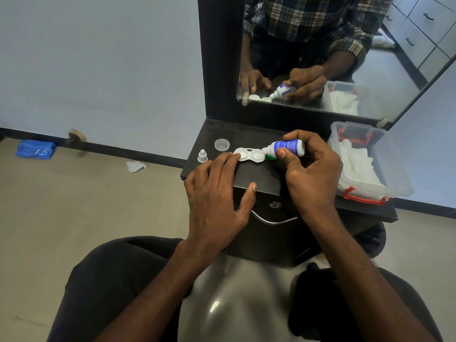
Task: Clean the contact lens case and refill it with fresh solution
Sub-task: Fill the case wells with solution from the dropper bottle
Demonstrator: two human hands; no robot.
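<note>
A white two-well contact lens case (pixel 249 155) lies open on the black shelf (pixel 261 174) below the mirror. My left hand (pixel 217 193) rests flat on the shelf, its fingertips touching the case's left well. My right hand (pixel 312 174) grips a small white solution bottle (pixel 283 147) with a blue label, tipped sideways, its nozzle over the right well. A green lid (pixel 271 157) peeks out under the bottle. A clear round lid (pixel 222 144) and the bottle's white cap (pixel 202 156) stand to the left of the case.
A clear plastic box (pixel 385 174) with red latches, holding white tissues, sits at the shelf's right end. The mirror (pixel 345 58) rises behind the shelf. A drawer handle (pixel 274 219) is below. A crumpled tissue (pixel 135 166) and a blue packet (pixel 34 149) lie on the floor.
</note>
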